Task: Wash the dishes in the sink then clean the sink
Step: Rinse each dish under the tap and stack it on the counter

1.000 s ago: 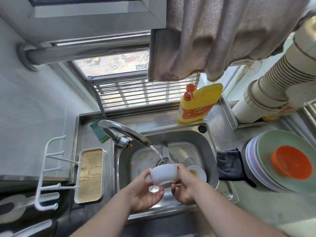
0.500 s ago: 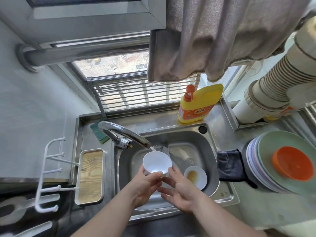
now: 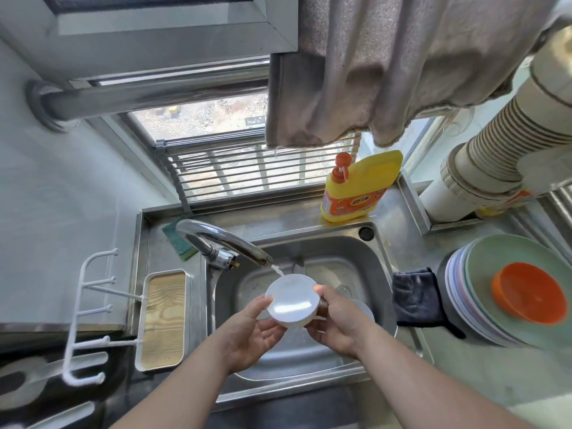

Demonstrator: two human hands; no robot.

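White bowl (image 3: 292, 300): under running tap (image 3: 226, 239), over sink (image 3: 380, 267); left hand (image 3: 250, 329) and right hand (image 3: 335, 320) both gripping its sides.

Barred window (image 3: 247, 168), hanging grey towel (image 3: 402, 63), pale wall (image 3: 62, 196)

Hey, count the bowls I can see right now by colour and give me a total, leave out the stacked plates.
White bowls: 2, one gripped by the left hand and the right hand under the faucet, one in the sink, mostly hidden by the right hand.
Orange bowls: 1, on the stacked plates.
Total: 3
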